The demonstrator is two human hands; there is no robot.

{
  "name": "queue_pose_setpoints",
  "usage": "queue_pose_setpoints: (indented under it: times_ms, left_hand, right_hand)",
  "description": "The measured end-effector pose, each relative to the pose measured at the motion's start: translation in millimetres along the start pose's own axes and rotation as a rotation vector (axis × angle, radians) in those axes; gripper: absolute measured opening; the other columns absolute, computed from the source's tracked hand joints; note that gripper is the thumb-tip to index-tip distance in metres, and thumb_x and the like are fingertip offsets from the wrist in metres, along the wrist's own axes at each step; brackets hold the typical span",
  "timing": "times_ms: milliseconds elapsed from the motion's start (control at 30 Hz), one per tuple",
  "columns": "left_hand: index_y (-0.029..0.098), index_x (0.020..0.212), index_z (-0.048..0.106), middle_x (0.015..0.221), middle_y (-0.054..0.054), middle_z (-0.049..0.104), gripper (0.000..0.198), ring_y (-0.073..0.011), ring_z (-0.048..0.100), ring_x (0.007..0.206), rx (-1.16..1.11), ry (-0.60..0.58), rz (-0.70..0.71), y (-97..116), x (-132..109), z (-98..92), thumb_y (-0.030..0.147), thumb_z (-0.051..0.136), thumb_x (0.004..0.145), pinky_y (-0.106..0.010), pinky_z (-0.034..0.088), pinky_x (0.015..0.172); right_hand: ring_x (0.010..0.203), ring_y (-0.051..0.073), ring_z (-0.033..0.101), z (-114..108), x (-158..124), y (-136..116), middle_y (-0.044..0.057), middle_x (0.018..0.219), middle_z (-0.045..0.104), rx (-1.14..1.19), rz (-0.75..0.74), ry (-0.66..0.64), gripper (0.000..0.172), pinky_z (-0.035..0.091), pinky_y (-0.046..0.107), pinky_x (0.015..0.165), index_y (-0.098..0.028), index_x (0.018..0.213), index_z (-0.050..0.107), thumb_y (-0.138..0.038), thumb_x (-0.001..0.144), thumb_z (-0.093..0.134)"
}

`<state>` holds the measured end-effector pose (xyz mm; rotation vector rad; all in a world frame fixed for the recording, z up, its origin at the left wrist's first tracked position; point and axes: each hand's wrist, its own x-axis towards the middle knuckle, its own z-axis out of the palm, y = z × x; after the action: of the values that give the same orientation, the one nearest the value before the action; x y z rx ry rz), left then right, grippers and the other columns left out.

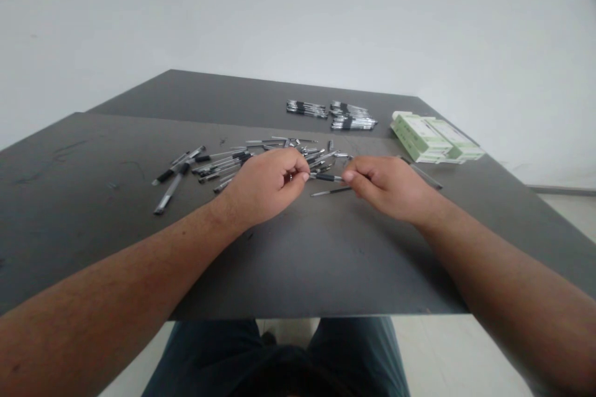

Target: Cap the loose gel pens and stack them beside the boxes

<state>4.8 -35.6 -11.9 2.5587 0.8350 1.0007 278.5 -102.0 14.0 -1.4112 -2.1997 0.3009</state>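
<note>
Between my two hands runs a pen with a black grip, held level just above the dark table. My left hand is closed in a pinch at its left end. The right end is pinched by my right hand, thumb and forefinger pressed together. Just below the pen, a thin refill lies on the table, partly hidden by my right hand. Behind and left of my left hand spreads a loose pile of pen parts, with clear barrels, black grips and refills. My hands cover part of that pile.
Assembled-looking pens lie at the left. Farther back are bundles of pens and more pens in rows. Green-and-white boxes stand at the right. The table's front edge is close to my legs; a white wall is behind.
</note>
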Motion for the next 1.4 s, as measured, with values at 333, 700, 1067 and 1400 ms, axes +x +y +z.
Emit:
queue_pose_setpoints:
  times_ms: [333,700,1067,1400]
  left_hand:
    - [0.022,0.096,0.074,0.084,-0.002,0.076,0.014,-0.0196,0.068,0.076,0.004,-0.003,0.000,2,0,-0.5,0.026,0.062,0.099,-0.035,0.053,0.079]
    - [0.022,0.096,0.075,0.086,-0.002,0.077,0.015,-0.0204,0.069,0.077,0.010,0.000,-0.018,0,1,-0.3,0.027,0.061,0.099,-0.035,0.053,0.078]
    - [0.022,0.099,0.077,0.089,-0.003,0.079,0.015,-0.0223,0.072,0.082,0.023,-0.012,-0.073,3,1,-0.3,0.027,0.063,0.098,-0.037,0.056,0.084]
    - [0.022,0.102,0.078,0.088,-0.003,0.078,0.015,-0.0229,0.072,0.084,0.059,-0.010,-0.086,5,1,-0.1,0.026,0.064,0.097,-0.038,0.057,0.087]
  right_hand:
    - [0.068,0.019,0.065,0,1,1,0.002,0.073,0.073,0.002,0.006,-0.002,0.031,0.042,0.031,0.066,-0.024,0.086,0.069,-0.045,0.108,0.060]
    - [0.068,0.019,0.067,0,-2,5,0.000,0.080,0.078,0.017,0.044,0.094,0.012,0.046,0.031,0.067,-0.025,0.101,0.078,-0.032,0.092,0.074]
    - [0.071,0.022,0.067,-6,-4,5,0.002,0.082,0.077,-0.052,0.035,0.060,0.027,0.048,0.035,0.070,-0.022,0.118,0.079,-0.039,0.097,0.074]
    - [0.072,0.025,0.068,-9,-1,3,0.005,0.079,0.076,-0.082,-0.003,0.037,0.031,0.045,0.038,0.070,-0.025,0.102,0.076,-0.051,0.106,0.061]
